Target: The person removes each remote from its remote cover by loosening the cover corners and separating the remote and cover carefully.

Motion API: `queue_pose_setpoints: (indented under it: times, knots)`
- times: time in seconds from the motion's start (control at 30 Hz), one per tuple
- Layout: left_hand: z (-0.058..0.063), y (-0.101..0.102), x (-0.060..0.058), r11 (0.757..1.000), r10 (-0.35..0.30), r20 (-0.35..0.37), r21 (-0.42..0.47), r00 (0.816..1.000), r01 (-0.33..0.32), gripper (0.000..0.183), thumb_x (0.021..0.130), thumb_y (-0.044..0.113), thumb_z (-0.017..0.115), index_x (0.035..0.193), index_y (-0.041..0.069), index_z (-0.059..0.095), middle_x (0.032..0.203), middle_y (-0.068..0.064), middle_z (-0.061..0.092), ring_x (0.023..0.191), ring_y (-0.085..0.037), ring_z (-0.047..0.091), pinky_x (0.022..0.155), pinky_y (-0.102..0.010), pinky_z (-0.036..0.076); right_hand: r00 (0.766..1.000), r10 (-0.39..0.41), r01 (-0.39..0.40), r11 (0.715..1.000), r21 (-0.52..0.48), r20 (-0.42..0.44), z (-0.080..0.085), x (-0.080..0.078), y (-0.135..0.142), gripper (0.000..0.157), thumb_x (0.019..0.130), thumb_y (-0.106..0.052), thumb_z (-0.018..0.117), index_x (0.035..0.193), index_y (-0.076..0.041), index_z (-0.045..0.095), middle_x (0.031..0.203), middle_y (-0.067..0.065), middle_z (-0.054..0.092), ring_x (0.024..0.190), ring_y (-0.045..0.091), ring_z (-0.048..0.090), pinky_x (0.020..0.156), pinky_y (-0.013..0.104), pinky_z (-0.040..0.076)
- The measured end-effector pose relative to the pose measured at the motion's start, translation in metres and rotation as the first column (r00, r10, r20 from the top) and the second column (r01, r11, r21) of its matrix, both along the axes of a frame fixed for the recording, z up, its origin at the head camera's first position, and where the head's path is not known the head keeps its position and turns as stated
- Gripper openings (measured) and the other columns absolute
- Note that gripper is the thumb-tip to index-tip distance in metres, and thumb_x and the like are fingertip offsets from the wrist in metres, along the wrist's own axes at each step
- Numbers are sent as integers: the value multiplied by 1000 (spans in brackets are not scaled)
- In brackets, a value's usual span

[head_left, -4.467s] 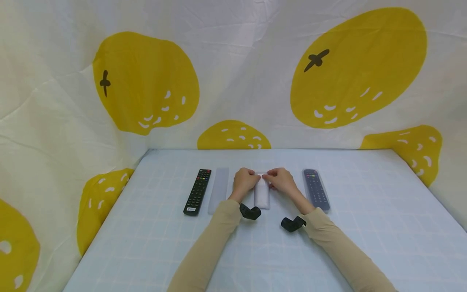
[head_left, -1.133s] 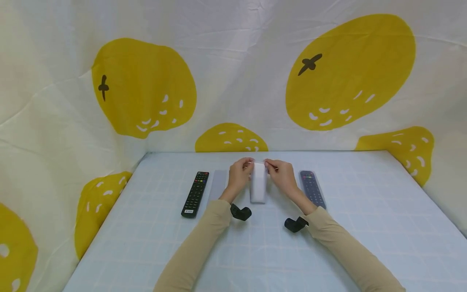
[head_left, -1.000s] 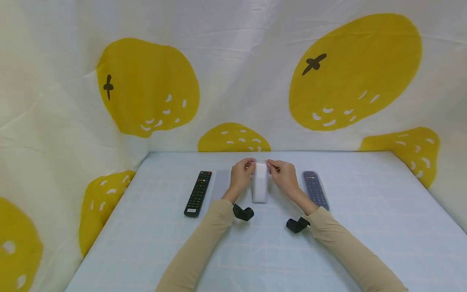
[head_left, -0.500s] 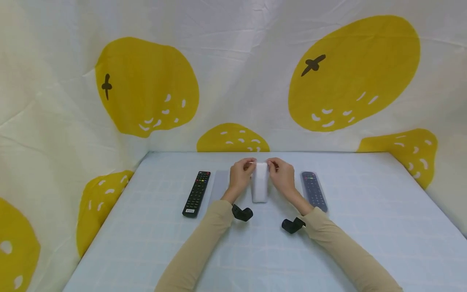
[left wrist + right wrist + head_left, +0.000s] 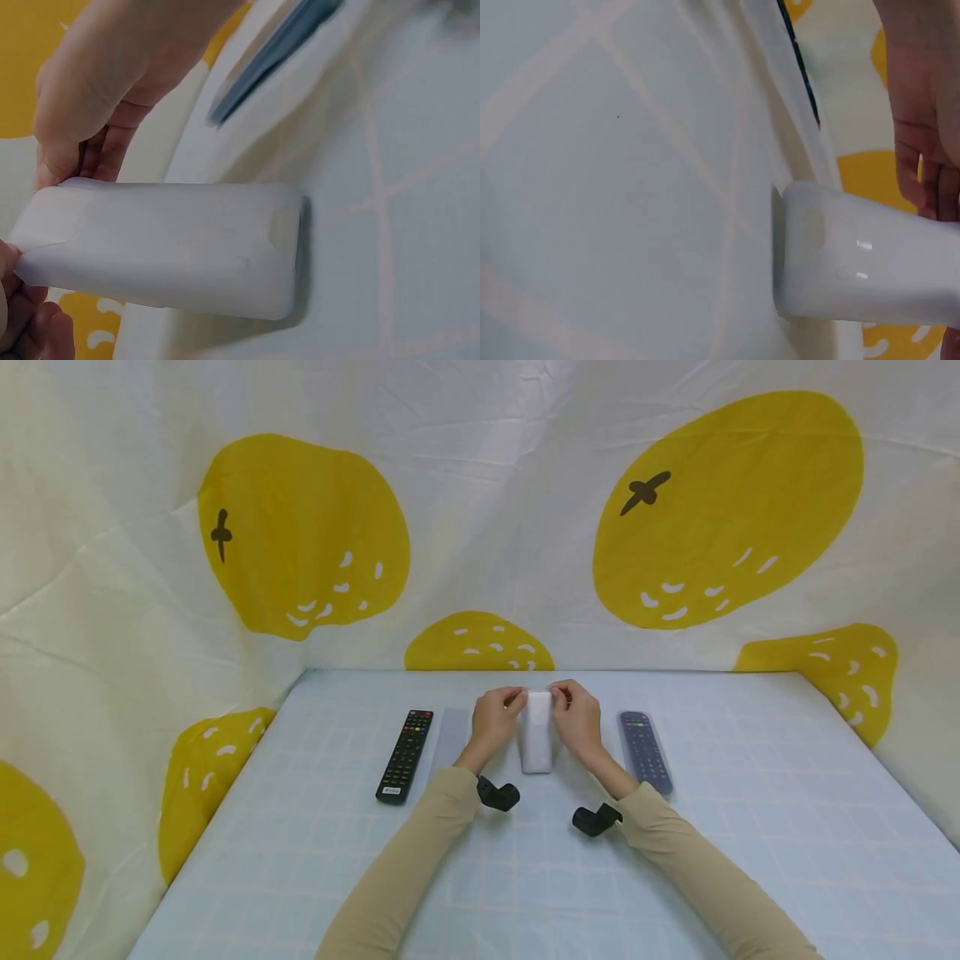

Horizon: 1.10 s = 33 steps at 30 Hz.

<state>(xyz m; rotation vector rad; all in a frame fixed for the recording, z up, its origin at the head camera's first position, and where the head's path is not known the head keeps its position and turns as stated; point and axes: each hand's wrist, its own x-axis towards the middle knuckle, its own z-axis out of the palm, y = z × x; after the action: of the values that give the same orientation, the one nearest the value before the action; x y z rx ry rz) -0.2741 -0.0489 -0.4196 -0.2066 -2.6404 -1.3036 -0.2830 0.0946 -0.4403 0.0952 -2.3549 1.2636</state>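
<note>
A person's left hand (image 5: pixel 492 718) and right hand (image 5: pixel 578 720) pinch the far corners of a white oblong object (image 5: pixel 536 737), one corner each, at mid-table.
Its near end points back toward the person, low over a pale blue tablecloth (image 5: pixel 525 877) with light grid lines. Just beyond the left hand lies a flat translucent strip (image 5: pixel 452 733), then a black remote (image 5: pixel 405 757); right of the right hand lies a grey-blue remote (image 5: pixel 646 752). Yellow fruit shapes mark the white backdrop (image 5: pixel 495 527) behind.
</note>
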Motion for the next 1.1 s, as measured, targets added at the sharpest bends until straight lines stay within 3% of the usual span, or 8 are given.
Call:
queue_pose_setpoints:
  times: [0.17, 0.3, 0.47, 0.63, 0.93, 1.1]
  knots:
    - [-2, 0, -1, 996, -7, -55, -87, 998, 2, 30, 99, 24, 53, 118, 6, 69, 109, -10, 72, 84, -21, 65, 68, -29, 52, 1000, -1, 1, 1000, -10, -1, 2, 0, 0, 16, 94, -9, 58, 96, 2, 69, 84, 18, 70, 72, 27, 63, 61, 28, 45]
    - [-4, 0, -3, 993, -10, -75, -121, 997, 0, 30, 100, 23, 51, 119, 6, 68, 113, -10, 71, 84, -20, 65, 70, -30, 52, 1000, 16, -16, 1000, -22, -12, 4, 1, 0, 16, 94, -8, 58, 96, 2, 69, 83, 19, 70, 69, 26, 62, 58, 22, 43]
    - [-2, 0, -1, 994, 8, -105, -110, 994, -20, 29, 100, 20, 51, 117, 5, 69, 109, -11, 72, 86, -22, 66, 71, -31, 53, 998, 61, -60, 998, -29, 14, 8, 2, 1, 18, 95, -8, 56, 99, 4, 69, 87, 20, 70, 71, 26, 62, 56, 19, 42]
    - [3, -1, 4, 996, 13, -140, -84, 990, -25, 27, 98, 18, 53, 112, 4, 71, 100, -11, 73, 79, -21, 64, 64, -28, 51, 993, 99, -98, 995, -18, 63, 14, 6, 4, 20, 96, -10, 55, 103, 3, 69, 89, 20, 70, 73, 23, 62, 57, 18, 44]
    - [3, -2, 10, 999, -17, -118, -41, 993, 12, 27, 99, 20, 53, 111, 3, 71, 94, -11, 72, 70, -17, 57, 58, -22, 45, 982, 153, -151, 988, -28, 114, 21, 14, 11, 22, 97, -10, 54, 107, 3, 68, 95, 20, 70, 77, 24, 63, 62, 18, 48]
    - [5, -3, 12, 999, -39, -40, 16, 998, 39, 29, 100, 21, 50, 114, 3, 69, 99, -11, 71, 78, -18, 57, 67, -25, 49, 974, 181, -171, 982, -80, 138, 24, 18, 14, 22, 96, -10, 55, 108, 5, 68, 102, 22, 70, 85, 28, 66, 68, 20, 55]
